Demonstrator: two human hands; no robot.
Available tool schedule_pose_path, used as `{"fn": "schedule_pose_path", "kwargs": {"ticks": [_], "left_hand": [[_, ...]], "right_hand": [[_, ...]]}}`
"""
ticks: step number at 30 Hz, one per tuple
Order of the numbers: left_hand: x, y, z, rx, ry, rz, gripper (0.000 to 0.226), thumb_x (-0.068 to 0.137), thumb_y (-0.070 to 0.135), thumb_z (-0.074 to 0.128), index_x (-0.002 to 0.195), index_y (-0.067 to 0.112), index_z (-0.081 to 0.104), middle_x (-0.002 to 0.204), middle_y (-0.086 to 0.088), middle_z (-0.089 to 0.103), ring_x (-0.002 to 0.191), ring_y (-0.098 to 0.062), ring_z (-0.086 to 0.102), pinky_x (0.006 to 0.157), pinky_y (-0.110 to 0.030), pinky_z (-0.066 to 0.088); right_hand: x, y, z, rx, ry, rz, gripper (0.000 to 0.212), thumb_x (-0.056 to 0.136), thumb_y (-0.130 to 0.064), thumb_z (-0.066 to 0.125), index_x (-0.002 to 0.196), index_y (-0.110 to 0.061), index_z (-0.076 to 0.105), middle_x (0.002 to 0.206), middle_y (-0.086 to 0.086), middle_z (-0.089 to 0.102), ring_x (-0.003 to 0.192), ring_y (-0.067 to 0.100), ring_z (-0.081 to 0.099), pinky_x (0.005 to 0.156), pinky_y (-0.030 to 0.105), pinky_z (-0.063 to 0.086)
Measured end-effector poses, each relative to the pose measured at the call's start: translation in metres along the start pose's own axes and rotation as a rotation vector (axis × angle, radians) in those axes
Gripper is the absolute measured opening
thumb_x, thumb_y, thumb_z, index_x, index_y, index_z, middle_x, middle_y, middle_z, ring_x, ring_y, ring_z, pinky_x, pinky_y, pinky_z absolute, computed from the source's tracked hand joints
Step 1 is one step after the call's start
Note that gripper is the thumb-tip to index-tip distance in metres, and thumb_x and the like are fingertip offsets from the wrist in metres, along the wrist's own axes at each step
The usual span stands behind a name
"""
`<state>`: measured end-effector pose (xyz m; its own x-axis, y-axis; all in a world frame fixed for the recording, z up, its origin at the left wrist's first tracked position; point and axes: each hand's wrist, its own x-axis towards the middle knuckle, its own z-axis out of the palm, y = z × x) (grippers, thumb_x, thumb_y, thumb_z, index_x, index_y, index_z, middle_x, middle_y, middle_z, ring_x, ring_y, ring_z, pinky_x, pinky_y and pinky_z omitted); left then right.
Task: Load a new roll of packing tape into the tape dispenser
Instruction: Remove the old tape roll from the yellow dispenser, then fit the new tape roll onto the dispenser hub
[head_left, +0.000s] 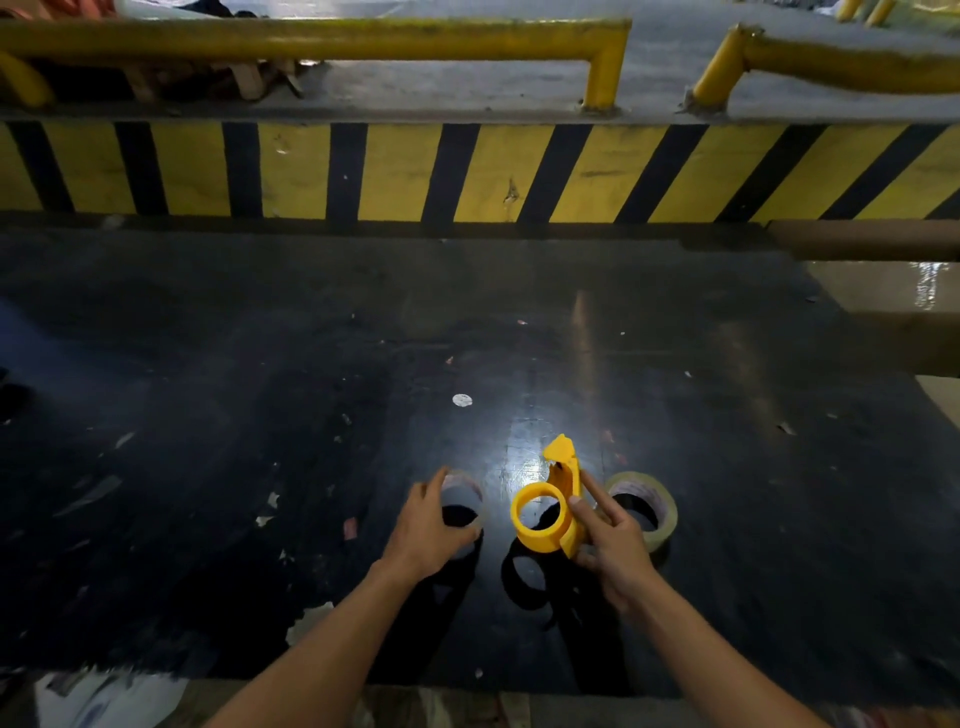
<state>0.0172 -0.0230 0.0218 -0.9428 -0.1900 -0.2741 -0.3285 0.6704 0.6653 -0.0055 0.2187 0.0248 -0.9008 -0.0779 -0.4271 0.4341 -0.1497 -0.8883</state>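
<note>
A yellow plastic tape dispenser (545, 512) with a ring-shaped hub and a pointed cutter end is held upright a little above the black table by my right hand (610, 545), thumb and fingers pinching its right side. Behind that hand a roll of clear packing tape (657, 501) stands on the table. My left hand (431, 525) is wrapped around a thin, nearly used-up tape core (465, 491) just left of the dispenser. The dispenser's hub is bare, with no roll on it.
The black table top (260, 389) carries scraps of old tape and paper. A yellow-and-black striped barrier (467, 171) runs along its far edge, with yellow rails (311, 39) behind. Cardboard tubes (872, 239) lie at the right.
</note>
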Motion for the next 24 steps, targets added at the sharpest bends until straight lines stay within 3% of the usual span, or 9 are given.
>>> {"fn": "schedule_pose_path", "kwargs": {"ticks": [2,9,11,13,15,17,20,24], "left_hand": [[0.001,-0.007,0.002,0.006,-0.012,-0.076,0.098,0.08,0.042,0.081,0.158,0.022,0.026,0.152,-0.015,0.037,0.138,-0.033,0.045,0.112,-0.042,0.044],[0.007,-0.02,0.008,0.055,-0.046,-0.142,0.098,0.084,0.043,0.078,0.159,0.021,0.019,0.156,-0.018,0.032,0.141,-0.036,0.043,0.114,-0.046,0.042],[0.009,-0.018,0.009,0.115,-0.063,-0.166,0.106,0.082,0.048,0.077,0.161,0.022,0.011,0.162,-0.019,0.021,0.146,-0.04,0.032,0.118,-0.051,0.037],[0.011,-0.01,0.012,0.187,0.006,-0.18,0.118,0.079,0.059,0.075,0.162,0.025,-0.002,0.168,-0.017,-0.003,0.153,-0.044,0.009,0.12,-0.059,0.027],[0.013,0.006,0.019,0.202,0.143,-0.096,0.113,0.084,0.06,0.069,0.162,0.026,-0.006,0.17,-0.014,-0.01,0.156,-0.042,-0.001,0.12,-0.062,0.025],[0.017,0.029,0.031,0.232,0.187,0.035,0.101,0.091,0.051,0.065,0.163,0.024,0.0,0.17,-0.016,0.0,0.156,-0.04,0.005,0.122,-0.056,0.026],[0.025,0.069,0.056,0.24,0.082,0.189,0.093,0.092,0.041,0.064,0.163,0.02,0.007,0.167,-0.019,0.013,0.153,-0.039,0.017,0.123,-0.05,0.027],[0.035,0.112,0.097,0.246,-0.193,0.267,0.096,0.09,0.042,0.065,0.163,0.022,0.006,0.165,-0.019,0.02,0.15,-0.038,0.027,0.119,-0.052,0.034]], "right_hand": [[-0.001,0.0,0.001,-0.001,-0.008,-0.002,0.046,0.093,-0.018,0.065,0.136,-0.033,0.057,0.111,0.022,0.073,0.111,0.044,0.065,0.094,0.062,0.052],[-0.007,-0.003,-0.002,0.04,-0.001,0.003,0.044,0.093,-0.018,0.065,0.133,-0.033,0.059,0.109,0.011,0.076,0.098,0.027,0.072,0.072,0.04,0.06],[-0.008,-0.004,-0.007,0.032,0.008,-0.01,0.044,0.092,-0.019,0.066,0.134,-0.033,0.059,0.109,0.007,0.077,0.097,0.025,0.072,0.072,0.039,0.058],[-0.009,-0.008,-0.013,0.038,0.029,-0.029,0.041,0.093,-0.018,0.065,0.131,-0.032,0.061,0.106,0.003,0.076,0.093,0.021,0.072,0.075,0.041,0.058],[-0.01,-0.014,-0.02,0.078,0.072,-0.056,0.038,0.094,-0.014,0.063,0.128,-0.031,0.061,0.104,0.001,0.074,0.089,0.018,0.07,0.074,0.038,0.058],[-0.01,-0.02,-0.032,0.112,0.128,-0.089,0.04,0.094,-0.012,0.063,0.131,-0.026,0.06,0.112,0.008,0.071,0.093,0.023,0.07,0.065,0.031,0.06],[-0.01,-0.028,-0.053,0.125,0.2,-0.13,0.044,0.093,-0.015,0.064,0.135,-0.024,0.057,0.118,0.012,0.072,0.1,0.028,0.07,0.07,0.033,0.057],[-0.015,-0.039,-0.092,0.125,0.297,-0.15,0.046,0.092,-0.019,0.066,0.136,-0.029,0.056,0.111,0.015,0.074,0.099,0.03,0.072,0.073,0.039,0.057]]}}
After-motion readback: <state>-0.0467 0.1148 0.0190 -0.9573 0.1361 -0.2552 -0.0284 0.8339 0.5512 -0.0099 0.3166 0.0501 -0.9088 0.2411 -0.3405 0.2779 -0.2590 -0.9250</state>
